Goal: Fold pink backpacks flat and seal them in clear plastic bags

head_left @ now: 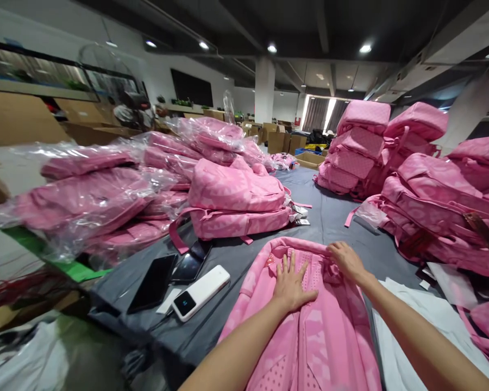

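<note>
Backpack (321, 336) lies strap-side up on the bench (326, 214), left hand (291, 289) splayed on its panel (311, 275), presumably bracing it, while right hand (346, 263) grips the top edge (295, 243).

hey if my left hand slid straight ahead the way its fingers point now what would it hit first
Your left hand would probably meet the top edge of the pink backpack it lies on, just beyond the fingers, though how high that edge stands is unclear.
</note>
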`<state>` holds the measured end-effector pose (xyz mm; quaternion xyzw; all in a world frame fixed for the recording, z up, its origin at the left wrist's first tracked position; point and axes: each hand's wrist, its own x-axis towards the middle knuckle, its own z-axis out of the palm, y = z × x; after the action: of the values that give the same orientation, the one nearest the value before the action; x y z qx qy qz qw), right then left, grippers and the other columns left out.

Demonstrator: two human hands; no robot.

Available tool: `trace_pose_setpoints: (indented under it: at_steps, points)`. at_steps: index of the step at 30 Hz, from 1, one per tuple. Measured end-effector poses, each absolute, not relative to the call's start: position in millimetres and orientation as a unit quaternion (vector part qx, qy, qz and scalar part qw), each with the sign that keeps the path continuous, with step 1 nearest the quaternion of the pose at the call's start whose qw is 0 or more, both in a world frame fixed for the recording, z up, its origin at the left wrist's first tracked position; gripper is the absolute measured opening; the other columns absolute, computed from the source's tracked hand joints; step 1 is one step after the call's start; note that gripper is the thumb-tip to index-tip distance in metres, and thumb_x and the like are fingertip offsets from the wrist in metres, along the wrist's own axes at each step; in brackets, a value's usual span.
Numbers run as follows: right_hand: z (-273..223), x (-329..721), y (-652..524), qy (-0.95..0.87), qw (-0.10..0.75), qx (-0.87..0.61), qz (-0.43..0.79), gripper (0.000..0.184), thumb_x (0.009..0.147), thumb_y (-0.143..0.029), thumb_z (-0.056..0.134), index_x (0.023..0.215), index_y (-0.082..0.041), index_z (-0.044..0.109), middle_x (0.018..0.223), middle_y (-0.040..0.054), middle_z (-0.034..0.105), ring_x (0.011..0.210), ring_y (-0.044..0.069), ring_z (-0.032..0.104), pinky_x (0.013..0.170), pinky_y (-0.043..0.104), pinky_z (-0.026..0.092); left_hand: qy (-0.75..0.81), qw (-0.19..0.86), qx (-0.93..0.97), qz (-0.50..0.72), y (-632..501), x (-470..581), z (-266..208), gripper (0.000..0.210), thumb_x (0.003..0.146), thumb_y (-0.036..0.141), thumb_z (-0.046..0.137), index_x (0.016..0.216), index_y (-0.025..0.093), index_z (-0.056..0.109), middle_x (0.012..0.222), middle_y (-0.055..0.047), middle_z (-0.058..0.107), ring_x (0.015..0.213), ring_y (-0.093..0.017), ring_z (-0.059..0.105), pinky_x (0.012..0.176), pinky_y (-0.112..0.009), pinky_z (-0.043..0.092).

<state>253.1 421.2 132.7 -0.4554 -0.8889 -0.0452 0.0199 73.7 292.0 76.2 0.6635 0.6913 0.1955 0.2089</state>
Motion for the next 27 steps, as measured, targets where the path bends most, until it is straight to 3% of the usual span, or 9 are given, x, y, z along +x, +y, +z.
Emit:
trace_pose_setpoints:
  at_steps: [4,7,10,14,16,19,21,25,27]
  points:
    - [139.2,261.2,446.0,-0.872,-0.024,-0.487,-0.036,0.057,0.07,-0.007,0.079,0.123,-0.022,0.065,0.12,0.0099,0.07,0.103,0.022,0.067,0.074,0.025,0.042,0.701,0.175,0.658,0.212,288.0,74.5,67.7,0.1,0.074,0.066,0.068,0.16,0.026,0.035,0.173,-0.01,-0.005,0.156,-0.044,-0.009,0.124,-0.064,-0.002]
    - [124.6,249.4,470.2,-0.855,-0.064,-0.514,-0.025,0.052,0.06,-0.01,0.089,0.108,-0.019,0.07,0.108,0.0099,0.074,0.092,0.022,0.07,0.066,0.024,0.04,0.662,0.135,0.7,0.232,291.1,71.9,62.5,0.096,0.078,0.065,0.066,0.16,0.028,0.033,0.173,-0.009,0.002,0.158,-0.039,-0.005,0.126,-0.061,-0.004]
    - [119.8,235.0,487.9,-0.848,-0.1,-0.52,-0.018,0.044,0.054,-0.014,0.094,0.093,-0.019,0.072,0.092,0.0087,0.076,0.083,0.022,0.072,0.061,0.024,0.04,0.613,0.16,0.743,0.217,300.7,68.5,60.5,0.081,0.086,0.064,0.06,0.158,0.033,0.038,0.173,-0.008,0.011,0.159,-0.036,0.0,0.126,-0.06,-0.002]
    - [139.0,206.2,485.1,-0.873,-0.122,-0.47,-0.029,0.028,0.062,-0.013,0.089,0.085,-0.016,0.075,0.083,0.0142,0.075,0.08,0.027,0.074,0.064,0.028,0.047,0.616,0.191,0.737,0.202,309.0,67.0,62.4,0.075,0.089,0.066,0.057,0.156,0.033,0.042,0.172,-0.01,0.015,0.159,-0.037,0.001,0.126,-0.061,0.0]
    - [150.0,178.4,474.1,-0.904,-0.107,-0.413,-0.035,0.024,0.075,-0.016,0.081,0.099,-0.015,0.076,0.097,0.0185,0.076,0.094,0.028,0.073,0.074,0.03,0.051,0.613,0.179,0.743,0.203,309.4,67.3,64.4,0.076,0.09,0.065,0.057,0.156,0.033,0.041,0.172,-0.011,0.015,0.159,-0.037,0.002,0.126,-0.061,0.002]
    - [157.5,121.7,455.8,-0.949,-0.068,-0.305,-0.034,0.043,0.089,-0.02,0.069,0.132,-0.02,0.064,0.133,0.0177,0.066,0.125,0.026,0.062,0.095,0.03,0.048,0.617,0.149,0.752,0.178,308.6,68.1,68.6,0.076,0.091,0.067,0.054,0.157,0.032,0.041,0.171,-0.012,0.02,0.159,-0.039,0.001,0.125,-0.063,0.002]
    - [156.7,84.7,447.9,-0.965,-0.064,-0.254,-0.027,0.05,0.088,-0.024,0.072,0.137,-0.022,0.06,0.14,0.0147,0.063,0.13,0.026,0.059,0.099,0.029,0.047,0.618,0.143,0.759,0.15,308.4,68.2,71.4,0.078,0.092,0.069,0.049,0.158,0.031,0.037,0.171,-0.012,0.02,0.159,-0.039,0.002,0.124,-0.064,0.001]
    - [146.0,40.4,450.5,-0.968,-0.107,-0.228,-0.016,0.038,0.075,-0.023,0.086,0.11,-0.019,0.071,0.113,0.0117,0.075,0.107,0.027,0.071,0.082,0.027,0.051,0.61,0.128,0.771,0.13,310.8,67.0,68.3,0.078,0.094,0.071,0.042,0.16,0.031,0.032,0.171,-0.011,0.019,0.158,-0.038,0.007,0.124,-0.064,0.003]
    - [136.7,31.5,458.3,-0.967,-0.117,-0.225,-0.012,0.045,0.069,-0.02,0.09,0.109,-0.019,0.07,0.11,0.0117,0.075,0.104,0.028,0.071,0.079,0.026,0.051,0.608,0.11,0.777,0.124,316.1,65.6,59.8,0.078,0.094,0.072,0.043,0.159,0.031,0.034,0.17,-0.011,0.025,0.156,-0.04,0.012,0.122,-0.067,0.004]
